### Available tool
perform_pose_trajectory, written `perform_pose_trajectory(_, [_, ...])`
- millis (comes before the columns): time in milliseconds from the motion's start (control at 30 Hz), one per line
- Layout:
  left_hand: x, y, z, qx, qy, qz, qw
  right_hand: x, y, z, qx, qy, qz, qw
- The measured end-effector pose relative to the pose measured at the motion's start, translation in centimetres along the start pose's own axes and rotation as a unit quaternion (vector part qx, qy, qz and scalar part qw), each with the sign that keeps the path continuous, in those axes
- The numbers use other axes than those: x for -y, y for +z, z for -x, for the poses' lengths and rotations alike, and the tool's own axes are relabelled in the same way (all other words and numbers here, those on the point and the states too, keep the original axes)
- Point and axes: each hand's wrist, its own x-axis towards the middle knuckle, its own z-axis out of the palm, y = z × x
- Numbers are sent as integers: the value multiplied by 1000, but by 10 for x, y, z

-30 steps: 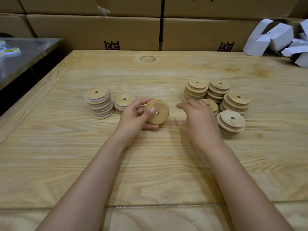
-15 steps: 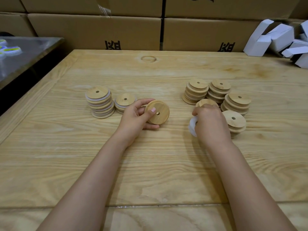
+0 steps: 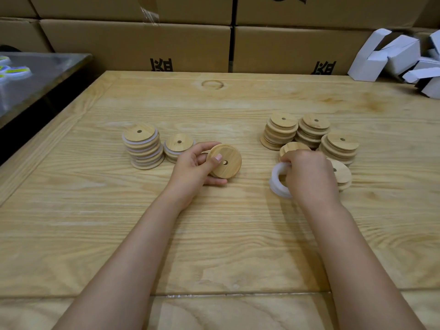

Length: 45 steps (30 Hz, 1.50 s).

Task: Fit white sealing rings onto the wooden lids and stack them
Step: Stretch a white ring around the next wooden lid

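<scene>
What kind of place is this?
Probably a small packing workshop or storeroom. Big cardboard boxes are stacked behind the table, many stacks of identical wooden lids sit on it, and white cartons lie piled at the far right.

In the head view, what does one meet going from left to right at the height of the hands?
From the left: tall stack of ringed lids → short stack of ringed lids → left hand → wooden lid → white sealing rings → right hand.
</scene>
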Motion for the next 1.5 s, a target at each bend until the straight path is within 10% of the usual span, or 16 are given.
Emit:
perform_pose_trajectory(367, [-2,1,1,-14,-5,8,1000,-7,-3,-4,-62,-1,-26,998])
perform_pose_trajectory(567, [-2,1,1,-1,-3,24,1000,6,-13,2,-147,-40,-276,949])
perform_pose_trajectory(867, [-2,3,6,47,17,20,999,26,0,8,23,-3,-469,883])
perform_pose_trajectory(1500, [-5,14,17,68,31,2,997,40,16,11,-37,18,-550,834])
